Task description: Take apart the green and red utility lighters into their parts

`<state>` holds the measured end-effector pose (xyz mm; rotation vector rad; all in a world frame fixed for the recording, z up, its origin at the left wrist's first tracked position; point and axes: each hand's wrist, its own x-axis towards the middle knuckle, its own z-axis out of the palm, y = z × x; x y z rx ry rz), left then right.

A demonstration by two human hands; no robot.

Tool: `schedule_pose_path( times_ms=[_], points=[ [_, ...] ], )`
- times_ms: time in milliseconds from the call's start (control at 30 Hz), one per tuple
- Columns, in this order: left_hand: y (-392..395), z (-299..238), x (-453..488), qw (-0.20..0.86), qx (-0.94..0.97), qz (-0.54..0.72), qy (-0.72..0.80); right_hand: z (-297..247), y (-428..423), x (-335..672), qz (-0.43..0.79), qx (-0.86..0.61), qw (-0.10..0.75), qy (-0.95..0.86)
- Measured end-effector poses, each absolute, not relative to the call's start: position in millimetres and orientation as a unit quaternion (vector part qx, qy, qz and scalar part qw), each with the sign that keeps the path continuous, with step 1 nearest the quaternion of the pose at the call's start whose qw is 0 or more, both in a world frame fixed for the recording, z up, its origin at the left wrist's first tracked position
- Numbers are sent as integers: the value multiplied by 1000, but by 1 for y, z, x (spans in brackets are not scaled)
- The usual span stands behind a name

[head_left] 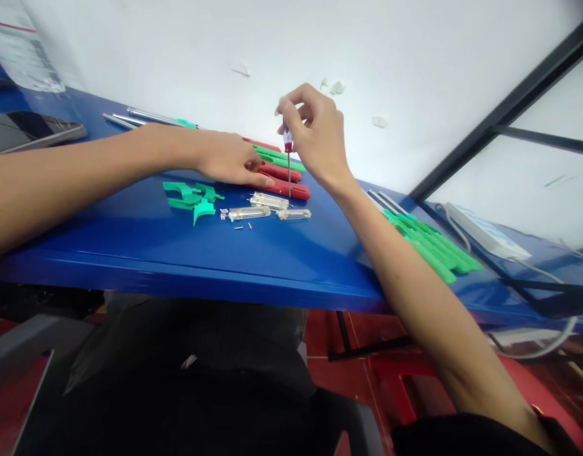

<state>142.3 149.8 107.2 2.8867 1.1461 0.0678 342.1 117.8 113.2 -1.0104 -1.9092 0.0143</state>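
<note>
The right hand point(317, 126) has its grip clamped on a screwdriver point(288, 145), which stands upright with its tip at the nearest red handle point(298, 191) on the worktop point(177, 244). The left hand point(227, 158) lies over that handle's left part, its thumb touching it; whether this grip is closed around it, I cannot tell. Just in front lie clear tubes point(249, 213) and two small screws point(250, 225). Green clips point(204, 210) sit left of these; green handles point(433, 250) lie beyond the right forearm.
</note>
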Motion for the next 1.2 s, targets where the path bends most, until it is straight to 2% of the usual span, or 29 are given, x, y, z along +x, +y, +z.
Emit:
schedule_pose_path(
  times_ms=[633, 1033, 1200],
  points=[
    [164, 103, 135, 12, 939, 39, 343, 113, 133, 352, -73, -411, 537, -733],
    [164, 101, 136, 9, 929, 27, 369, 109, 136, 353, -38, -422, 525, -738],
    [168, 99, 135, 18, 941, 51, 334, 110, 136, 355, -50, -416, 535, -733]
  ],
)
